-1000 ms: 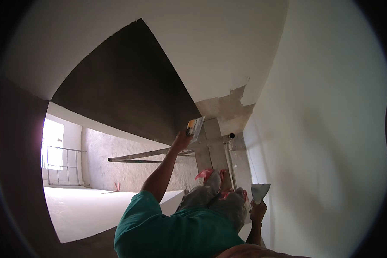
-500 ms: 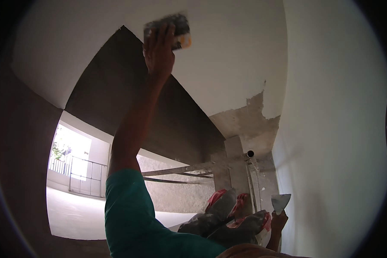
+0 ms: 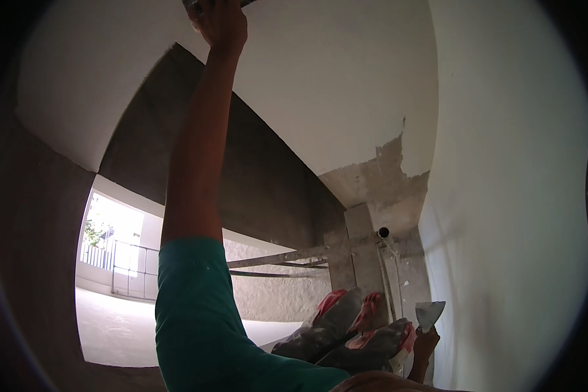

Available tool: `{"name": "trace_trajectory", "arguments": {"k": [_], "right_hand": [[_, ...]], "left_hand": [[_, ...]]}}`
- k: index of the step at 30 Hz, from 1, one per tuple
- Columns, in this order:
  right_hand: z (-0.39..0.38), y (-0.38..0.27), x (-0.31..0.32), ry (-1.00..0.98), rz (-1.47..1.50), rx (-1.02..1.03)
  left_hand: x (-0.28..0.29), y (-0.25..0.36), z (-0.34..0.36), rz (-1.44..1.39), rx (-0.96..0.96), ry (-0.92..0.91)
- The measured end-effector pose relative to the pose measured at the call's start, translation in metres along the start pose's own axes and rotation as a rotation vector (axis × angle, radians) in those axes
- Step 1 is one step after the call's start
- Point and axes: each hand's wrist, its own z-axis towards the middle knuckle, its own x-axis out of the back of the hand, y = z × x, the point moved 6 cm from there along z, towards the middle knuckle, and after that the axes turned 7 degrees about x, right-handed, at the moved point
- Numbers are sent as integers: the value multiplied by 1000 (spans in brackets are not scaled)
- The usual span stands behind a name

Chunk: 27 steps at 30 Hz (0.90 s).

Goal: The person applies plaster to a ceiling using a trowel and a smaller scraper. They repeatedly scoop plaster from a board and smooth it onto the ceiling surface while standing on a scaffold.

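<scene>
My left arm, in a green sleeve, stretches up to the top edge. There my left hand (image 3: 223, 26) is closed on a plastering trowel (image 3: 191, 8); most of the tool is cut off by the picture's edge. It is up by the white coated surface (image 3: 320, 85). Low on the right, my right hand (image 3: 426, 345) grips a putty knife (image 3: 430, 314) by its handle, its wide pale blade pointing up, beside the white wall (image 3: 509, 215).
A bare grey-brown patch (image 3: 366, 186) breaks the white coat. Dark beam-like surface (image 3: 268, 176) runs behind my arm. Metal scaffold bars (image 3: 287, 257) and an open pipe end (image 3: 383, 232) stand near my feet (image 3: 369, 307) on planks. A bright window opening (image 3: 111, 228) lies left.
My left hand has moved up and slightly left with the trowel, which now mostly leaves the picture. My right hand and the putty knife have barely shifted.
</scene>
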Motion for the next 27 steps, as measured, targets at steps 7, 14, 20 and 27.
{"name": "trace_trajectory", "arguments": {"k": [7, 14, 20, 27], "right_hand": [[-1, -13, 4, 31, 29, -1], [1, -14, 11, -9, 30, -64], [-4, -32, 28, 45, 18, -80], [-5, -30, 25, 24, 26, -23]], "left_hand": [[-9, 16, -3, 30, 52, -65], [-24, 30, -91, 82, -81, -158], [11, 13, -43, -62, -22, 22], [2, -22, 32, -80, 115, -124]]}}
